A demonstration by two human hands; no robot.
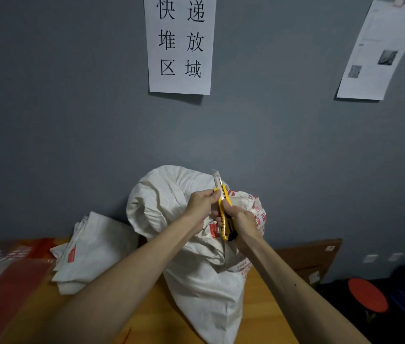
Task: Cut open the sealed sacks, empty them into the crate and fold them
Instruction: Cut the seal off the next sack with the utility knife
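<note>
While both hands share one yellow plastic utility knife (224, 214) at centre frame, its metal blade is out and points up.

Left hand (200, 203): fingertips pinch the knife's upper body just below the blade.
Right hand (242, 219): fingers curled tight round the lower handle, with the black end cap showing under the palm.

The knife sits in front of the top of one stuffed white woven sack with red print (196, 281). Cannot tell if the blade touches the fabric. The sack stands upright at lower centre on the orange-brown wooden table (154, 324), its top bunched over, close to the grey wall (60, 120).

One pile of folded white woven sacks (89, 256) lies just left of it, touching. The layer count is not readable.

One blurred red shape (10, 276) is at lower left; cannot tell what it is.

Two paper sheets are on the wall: one with large black characters (179, 43) at upper centre, one with small photos (380, 50) at upper right.

At lower right there is one round red stool (367, 297) and one brown board (308, 254) leaning on the wall.
</note>
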